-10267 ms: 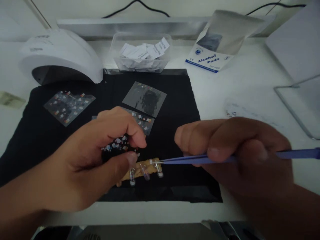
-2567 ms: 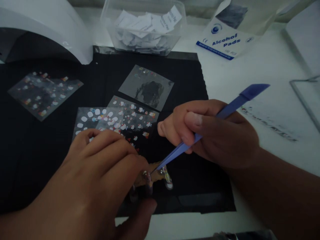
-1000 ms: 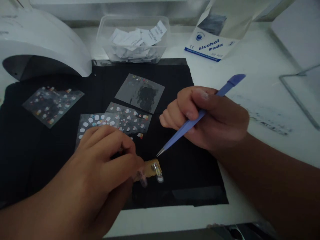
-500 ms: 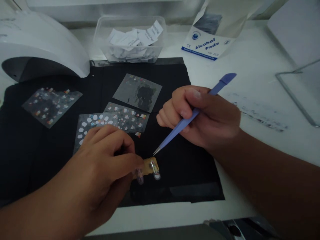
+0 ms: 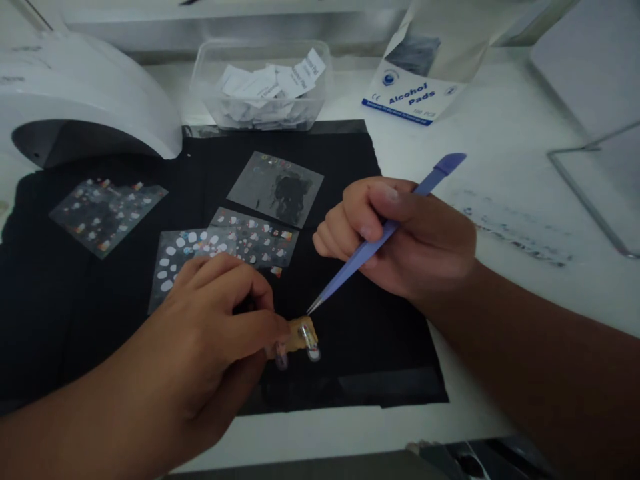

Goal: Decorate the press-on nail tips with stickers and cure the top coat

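My left hand pinches the left end of a tan strip that carries clear nail tips, lying on a black mat. My right hand grips blue tweezers, slanted down to the left. Their point hovers just above the strip's right end. Several sticker sheets lie on the mat beyond my left hand: one with white shapes, one with small coloured pieces, a mostly bare grey one and another at the far left.
A white nail lamp stands at the back left. A clear tub of paper sachets and an alcohol pads pouch sit behind the mat. A metal-framed stand is at the right on the white table.
The tweezers' point has lifted off the nail tips since 2.6 s ago and now hangs just above the strip. My left hand stays on the strip.
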`<state>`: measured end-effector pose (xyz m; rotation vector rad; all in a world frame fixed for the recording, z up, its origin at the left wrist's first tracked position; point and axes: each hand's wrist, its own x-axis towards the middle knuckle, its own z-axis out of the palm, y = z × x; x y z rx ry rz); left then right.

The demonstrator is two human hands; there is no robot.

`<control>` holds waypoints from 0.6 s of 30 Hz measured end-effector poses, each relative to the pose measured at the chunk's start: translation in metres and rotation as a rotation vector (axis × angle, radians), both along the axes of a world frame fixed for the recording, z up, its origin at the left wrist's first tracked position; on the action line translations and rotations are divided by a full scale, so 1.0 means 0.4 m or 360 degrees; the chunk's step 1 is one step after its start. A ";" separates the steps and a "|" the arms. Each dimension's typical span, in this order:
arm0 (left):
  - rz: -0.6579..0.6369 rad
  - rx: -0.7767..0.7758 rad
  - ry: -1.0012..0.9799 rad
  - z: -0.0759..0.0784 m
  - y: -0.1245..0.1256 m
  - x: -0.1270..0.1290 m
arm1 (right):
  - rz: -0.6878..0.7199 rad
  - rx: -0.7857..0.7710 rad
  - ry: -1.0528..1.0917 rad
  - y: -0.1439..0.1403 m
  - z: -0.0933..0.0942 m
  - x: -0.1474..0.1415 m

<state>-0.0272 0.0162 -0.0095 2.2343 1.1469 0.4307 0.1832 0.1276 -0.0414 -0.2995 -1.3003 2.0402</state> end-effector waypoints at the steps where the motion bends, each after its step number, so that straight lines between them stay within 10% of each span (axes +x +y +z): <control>1: -0.0001 -0.0006 -0.0001 0.000 0.000 -0.001 | 0.0005 -0.0003 0.0001 0.000 0.000 0.000; 18: 0.0087 -0.0079 -0.0037 0.006 -0.001 0.009 | -0.0019 -0.0004 0.0019 0.001 -0.001 0.002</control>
